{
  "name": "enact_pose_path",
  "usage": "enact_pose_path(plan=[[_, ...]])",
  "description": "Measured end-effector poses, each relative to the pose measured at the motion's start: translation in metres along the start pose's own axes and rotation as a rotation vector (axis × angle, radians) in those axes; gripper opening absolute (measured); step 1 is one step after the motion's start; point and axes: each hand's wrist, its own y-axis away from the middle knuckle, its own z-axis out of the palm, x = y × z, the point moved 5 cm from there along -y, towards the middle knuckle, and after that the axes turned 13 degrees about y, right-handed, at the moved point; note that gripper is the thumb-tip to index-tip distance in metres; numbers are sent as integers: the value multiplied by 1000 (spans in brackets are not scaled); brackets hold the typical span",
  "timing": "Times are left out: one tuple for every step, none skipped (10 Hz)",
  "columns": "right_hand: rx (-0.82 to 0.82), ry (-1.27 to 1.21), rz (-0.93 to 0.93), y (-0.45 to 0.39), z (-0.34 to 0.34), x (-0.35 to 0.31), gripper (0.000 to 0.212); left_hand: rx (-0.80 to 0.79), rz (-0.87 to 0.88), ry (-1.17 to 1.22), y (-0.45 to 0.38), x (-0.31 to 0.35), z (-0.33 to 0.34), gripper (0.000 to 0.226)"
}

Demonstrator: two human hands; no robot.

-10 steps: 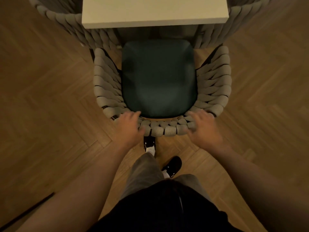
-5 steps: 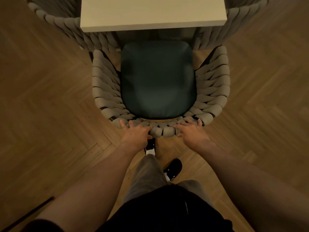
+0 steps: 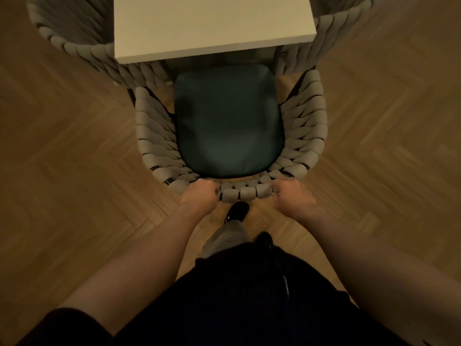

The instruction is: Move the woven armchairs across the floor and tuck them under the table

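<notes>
The person's left hand point(image 3: 199, 196) and right hand point(image 3: 293, 197) both grip the back rim of a grey woven-rope armchair with a dark green seat cushion point(image 3: 228, 121). The fingers point(image 3: 207, 183) of each hand are curled over the top of the rope rim, pressed together around it, with a short run of rope loops between the two hands. Beyond the fingers, the front edge of the seat cushion sits just at the near edge of the pale rectangular tabletop point(image 3: 212, 26) — the chair is not yet under it. Two more grey woven armchairs show past the fingers, one at the tabletop's left side point(image 3: 74, 36) and one at its right point(image 3: 336, 28), both partly hidden by the tabletop. Below the hands, a dark shoe point(image 3: 237, 211) stands on the herringbone wood floor point(image 3: 62, 146), just behind the chair's back.
</notes>
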Motion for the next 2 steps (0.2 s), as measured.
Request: enact_pose_path(plan=[[-126, -19, 67, 6, -5, 5, 17, -50, 29, -32, -2, 11, -11, 21], [-236, -20, 87, 8, -2, 11, 23, -115, 6, -57, -10, 19, -18, 24]])
